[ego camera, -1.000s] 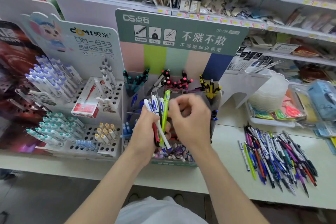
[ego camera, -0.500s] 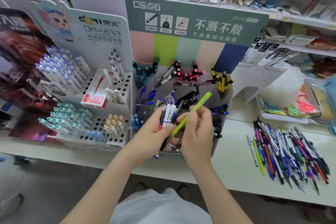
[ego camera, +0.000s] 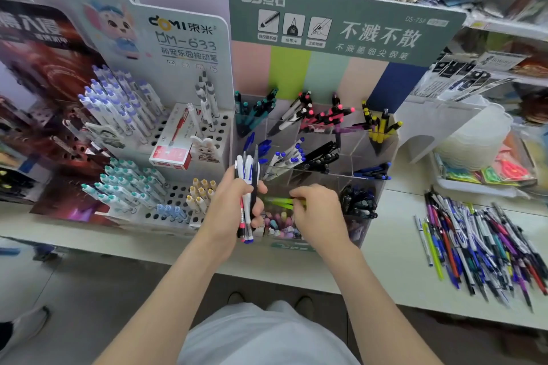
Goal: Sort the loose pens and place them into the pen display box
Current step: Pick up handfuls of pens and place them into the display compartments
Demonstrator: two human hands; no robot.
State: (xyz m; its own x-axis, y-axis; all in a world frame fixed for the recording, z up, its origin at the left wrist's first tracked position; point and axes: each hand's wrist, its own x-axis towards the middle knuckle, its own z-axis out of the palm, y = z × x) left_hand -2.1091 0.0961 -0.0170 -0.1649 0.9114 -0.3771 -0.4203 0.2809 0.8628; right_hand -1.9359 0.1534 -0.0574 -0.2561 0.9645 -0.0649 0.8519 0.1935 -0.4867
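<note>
- The left hand [ego camera: 234, 210] is curled round an upright bundle of pens [ego camera: 247, 184], white, blue and black barrels with tips down, just before the left front corner of the box
- The right hand [ego camera: 321, 216] pinches one lime-green pen [ego camera: 280, 202] by its end between thumb and fingertips, the other fingers bent in
- That pen lies almost level, its long axis running left to right with the free end toward the left hand, over the front row of the pen display box [ego camera: 353, 154], above a compartment of pastel pens [ego camera: 278, 224]
- As I judge it, the pen must be tipped onto its end before it can drop into a cell, and the right hand, already over the row, is the nearer one for that
- The heap of loose pens [ego camera: 480, 249] lies on the counter [ego camera: 385, 272] to the right, well apart from the box and on the right hand's side, barrels mostly running near to far
- Further back, the box's cells hold leaning teal, pink, blue and yellow pens
</note>
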